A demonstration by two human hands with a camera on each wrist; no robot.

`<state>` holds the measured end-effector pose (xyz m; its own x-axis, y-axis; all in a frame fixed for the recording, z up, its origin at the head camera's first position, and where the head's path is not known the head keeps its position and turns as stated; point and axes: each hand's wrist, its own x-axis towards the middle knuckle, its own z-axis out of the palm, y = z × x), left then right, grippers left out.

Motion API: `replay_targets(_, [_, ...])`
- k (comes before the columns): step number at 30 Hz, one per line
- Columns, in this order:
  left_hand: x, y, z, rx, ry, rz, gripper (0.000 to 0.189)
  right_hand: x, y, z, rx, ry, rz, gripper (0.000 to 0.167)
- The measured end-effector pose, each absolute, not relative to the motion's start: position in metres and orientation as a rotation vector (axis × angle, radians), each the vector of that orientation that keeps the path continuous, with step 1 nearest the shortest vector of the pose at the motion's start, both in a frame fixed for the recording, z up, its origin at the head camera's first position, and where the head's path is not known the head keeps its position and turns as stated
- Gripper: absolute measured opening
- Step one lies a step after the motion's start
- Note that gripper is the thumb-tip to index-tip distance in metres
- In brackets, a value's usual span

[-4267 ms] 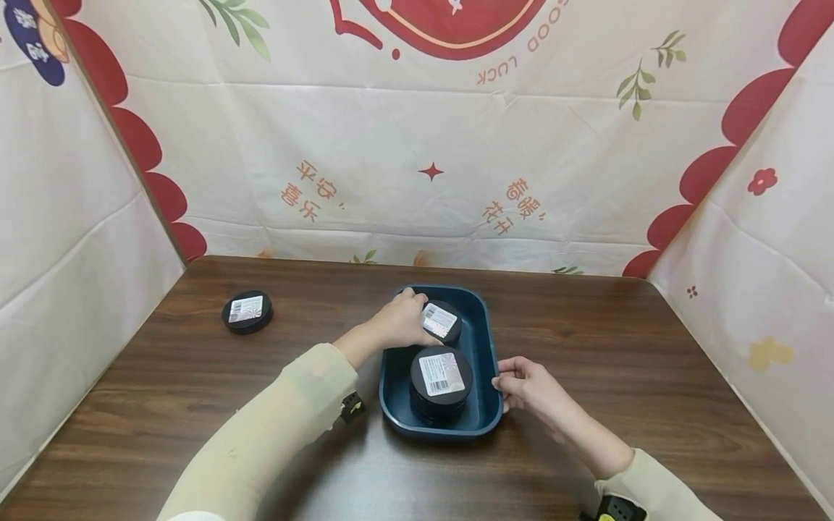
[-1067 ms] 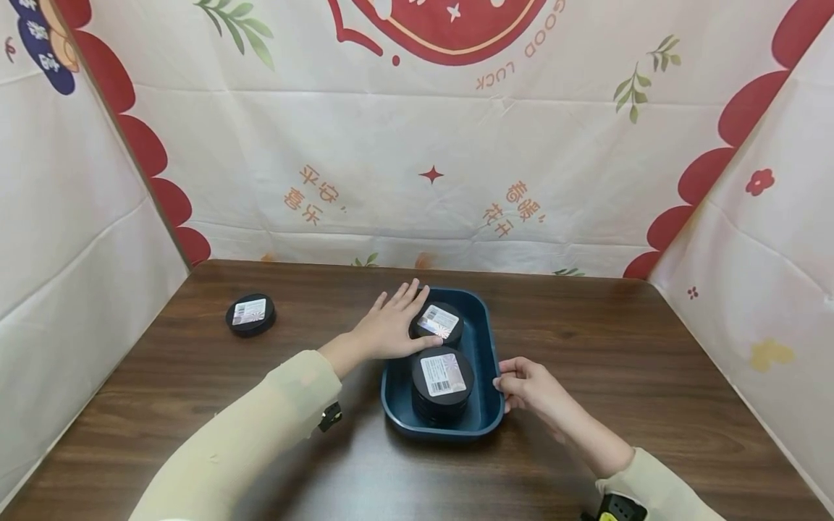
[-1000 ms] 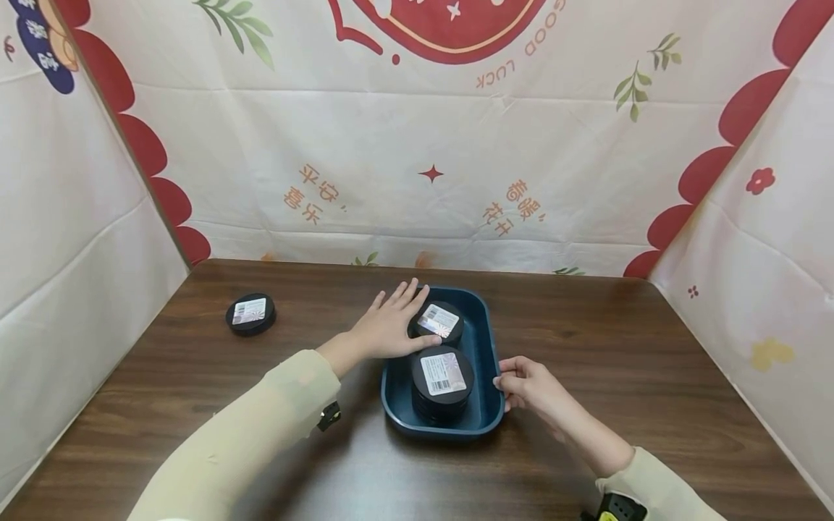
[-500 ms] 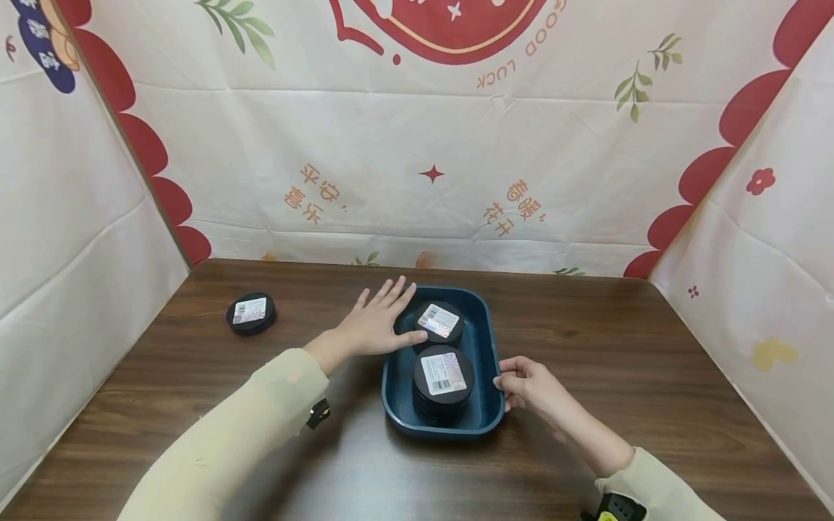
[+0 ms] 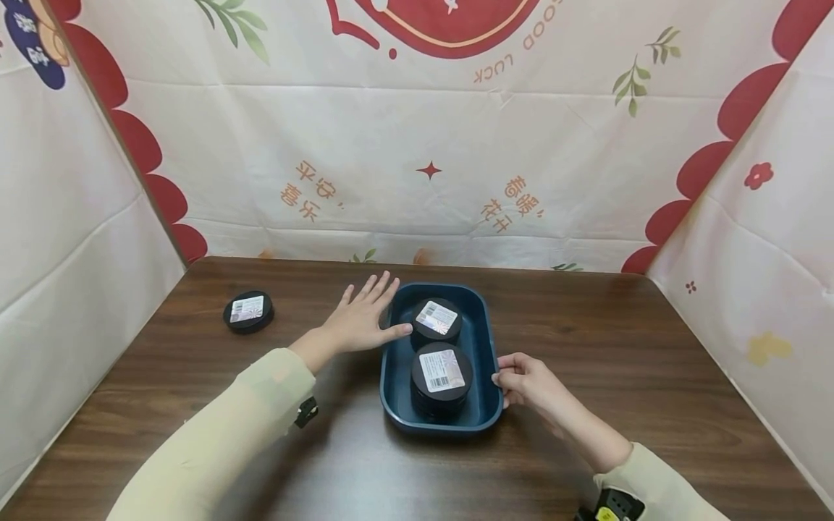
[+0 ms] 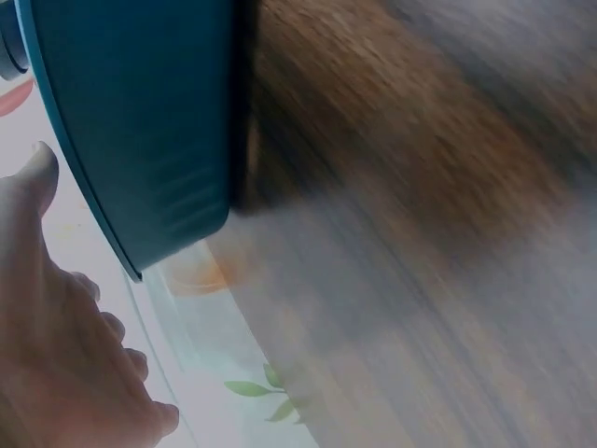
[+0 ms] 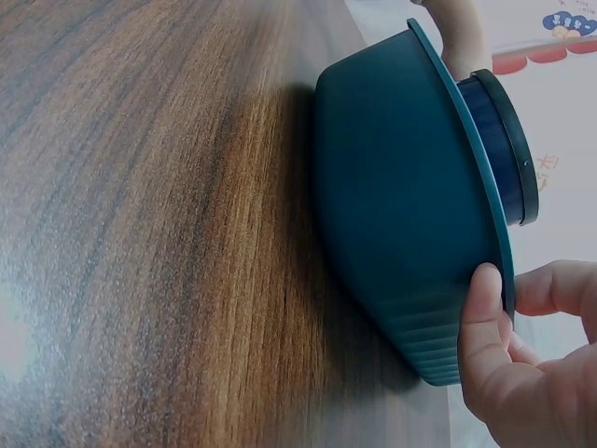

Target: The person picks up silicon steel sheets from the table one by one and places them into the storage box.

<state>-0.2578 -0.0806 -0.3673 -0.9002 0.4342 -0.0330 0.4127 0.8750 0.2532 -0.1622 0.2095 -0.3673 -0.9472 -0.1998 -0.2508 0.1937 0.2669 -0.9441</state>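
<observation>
A dark blue rectangular tray (image 5: 485, 405) with rounded corners sits on the table and holds round black lidded containers. The front container (image 5: 446, 370) stands higher, seemingly stacked on others; behind it is another labelled container (image 5: 437, 320). My left hand (image 5: 355, 318), fingers spread, hovers by the tray's left rim, its thumb tip near the rear container; in the left wrist view it holds nothing. On the other side, my right hand (image 5: 524, 383) pinches the tray's right rim between thumb and fingers, as the right wrist view also shows.
One more black round container (image 5: 248, 312) with a white label lies at the table's back left. Brown wood-grain table (image 5: 586, 340) surrounds the tray. A white printed cloth (image 5: 391, 130) hangs behind and along both sides.
Earlier my left hand was at the rear container inside the tray. It has opened, let go and drawn back to the left. My right hand has stayed on the rim.
</observation>
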Motion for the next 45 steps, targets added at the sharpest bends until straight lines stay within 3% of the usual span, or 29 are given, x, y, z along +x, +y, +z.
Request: replay_targets(45, [-0.260,-0.139,-0.376,0.524,3.016,0.393,0.086,-0.165,0.209,-0.368,0.005,2.226,-1.725,0.039])
